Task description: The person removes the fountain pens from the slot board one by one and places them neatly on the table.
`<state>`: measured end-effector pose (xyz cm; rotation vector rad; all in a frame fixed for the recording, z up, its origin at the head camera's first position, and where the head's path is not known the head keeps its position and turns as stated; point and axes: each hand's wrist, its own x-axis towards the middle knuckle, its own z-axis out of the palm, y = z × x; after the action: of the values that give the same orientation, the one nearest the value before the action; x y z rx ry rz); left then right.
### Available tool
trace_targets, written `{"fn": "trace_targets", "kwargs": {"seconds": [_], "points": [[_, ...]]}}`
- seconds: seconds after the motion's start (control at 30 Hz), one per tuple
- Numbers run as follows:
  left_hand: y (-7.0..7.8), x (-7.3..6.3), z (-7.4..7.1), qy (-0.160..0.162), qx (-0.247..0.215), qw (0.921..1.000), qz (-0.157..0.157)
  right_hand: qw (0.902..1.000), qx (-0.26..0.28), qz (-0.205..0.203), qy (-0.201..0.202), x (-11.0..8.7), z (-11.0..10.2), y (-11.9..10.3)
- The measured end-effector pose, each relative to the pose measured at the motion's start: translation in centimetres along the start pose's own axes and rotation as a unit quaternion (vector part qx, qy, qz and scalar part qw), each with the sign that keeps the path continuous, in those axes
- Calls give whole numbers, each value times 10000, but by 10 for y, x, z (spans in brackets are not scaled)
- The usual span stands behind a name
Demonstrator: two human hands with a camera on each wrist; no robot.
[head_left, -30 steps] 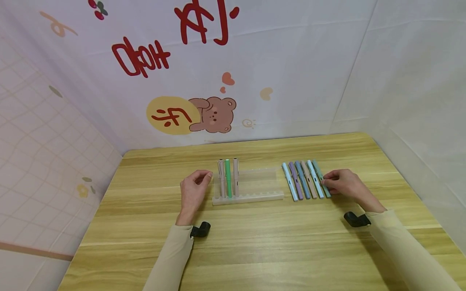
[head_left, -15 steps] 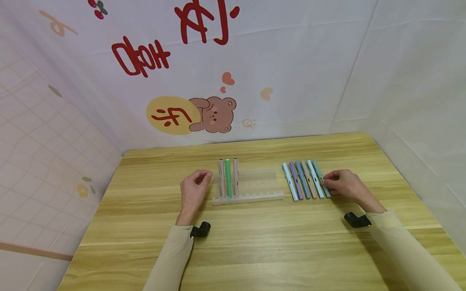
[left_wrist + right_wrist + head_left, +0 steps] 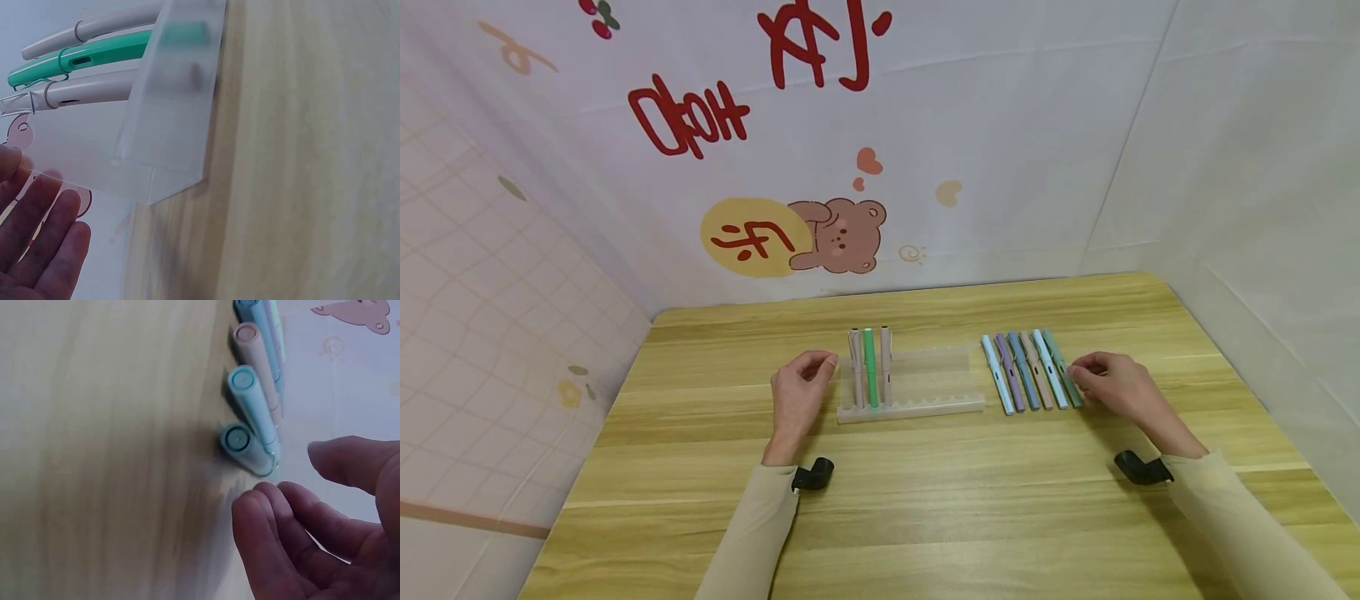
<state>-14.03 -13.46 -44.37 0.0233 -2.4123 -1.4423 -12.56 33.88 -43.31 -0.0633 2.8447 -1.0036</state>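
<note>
A clear plastic pen rack (image 3: 932,407) stands on the table, holding two greyish-beige pens and a bright green pen (image 3: 870,367) upright at its left end. My left hand (image 3: 799,400) pinches the rack's left edge; in the left wrist view the fingertips (image 3: 74,203) show at the translucent back panel. To the right, several capped pens lie side by side in a row. Just beyond the last one, a grey-green pen (image 3: 1062,368), is my right hand (image 3: 1116,383). Its thumb and fingers are parted with nothing between them, close to that pen in the right wrist view.
The row also has pale blue pens (image 3: 997,375), a purple pen (image 3: 1010,372), a darker blue pen (image 3: 1024,371) and a beige pen (image 3: 1036,371). A printed cloth (image 3: 1000,125) hangs behind the wooden table (image 3: 910,517). Black wrist cameras (image 3: 1142,468) sit at both sleeves.
My right hand has drawn slightly right, its fingers coming off the grey-green pen, which stays in the row. My left hand and the rack have kept their place.
</note>
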Motion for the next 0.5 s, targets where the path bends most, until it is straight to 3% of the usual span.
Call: {"fn": "trace_targets", "kwargs": {"seconds": [0.27, 0.5], "points": [[0, 0, -1, 14, -35, 10000, -42, 9989, 25, -185, 437, -10, 3, -13], [-2, 0, 0, -17, -57, 10000, -35, 9949, 243, -683, 705, -18, 8, -31]]}}
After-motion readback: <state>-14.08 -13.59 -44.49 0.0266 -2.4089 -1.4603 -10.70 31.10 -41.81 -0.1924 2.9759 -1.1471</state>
